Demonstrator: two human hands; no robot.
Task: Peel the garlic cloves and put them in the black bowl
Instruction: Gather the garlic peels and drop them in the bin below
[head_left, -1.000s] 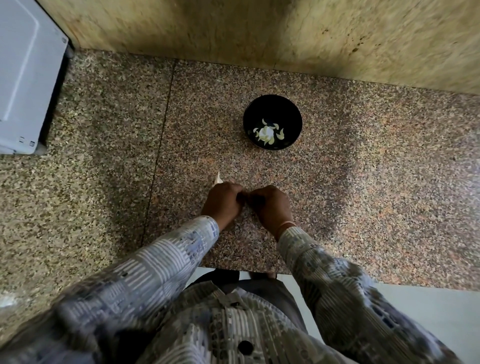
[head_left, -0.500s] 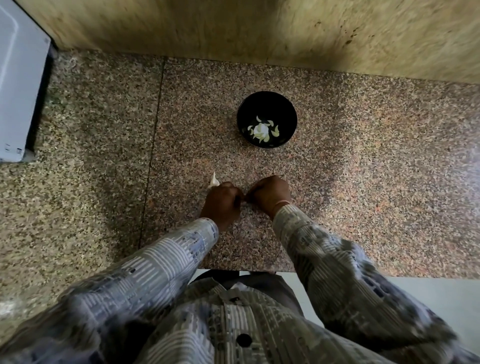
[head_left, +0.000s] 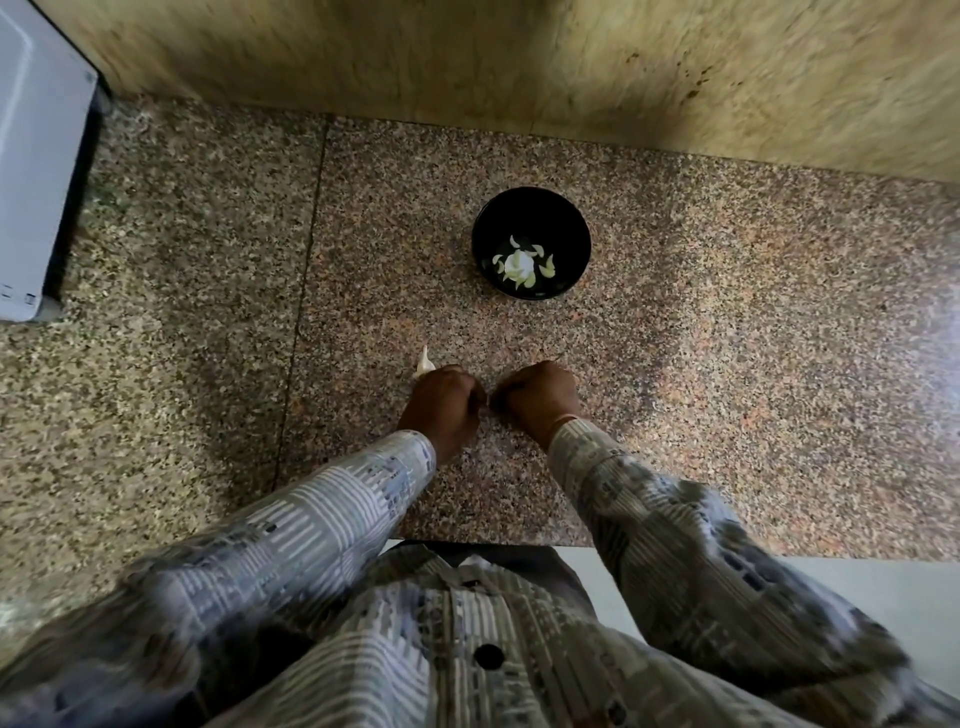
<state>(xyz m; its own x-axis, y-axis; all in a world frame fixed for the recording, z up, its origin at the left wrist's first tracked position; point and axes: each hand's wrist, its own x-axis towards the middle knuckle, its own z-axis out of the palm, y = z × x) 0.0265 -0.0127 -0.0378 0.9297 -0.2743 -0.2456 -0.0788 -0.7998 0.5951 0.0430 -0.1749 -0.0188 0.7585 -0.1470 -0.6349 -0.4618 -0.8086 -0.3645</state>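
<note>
Parted slightly since before, I saw: left hand gripped a white pointed garlic piece, right hand curled, its hold hidden; pale peeled cloves lay in the round black bowl beyond.

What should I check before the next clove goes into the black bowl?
1. Black bowl upright on the counter, beyond both hands: ok.
2. Bowl mouth uncovered, nothing between it and the hands: ok.
3. Room left in the bowl around the garlic pieces at its bottom: ok.
4. Clove between the left hand and the right hand fully peeled: cannot tell, curled fingers hide it.
5. White garlic tip at the left hand's far edge held, not loose on the counter: cannot tell.
</note>
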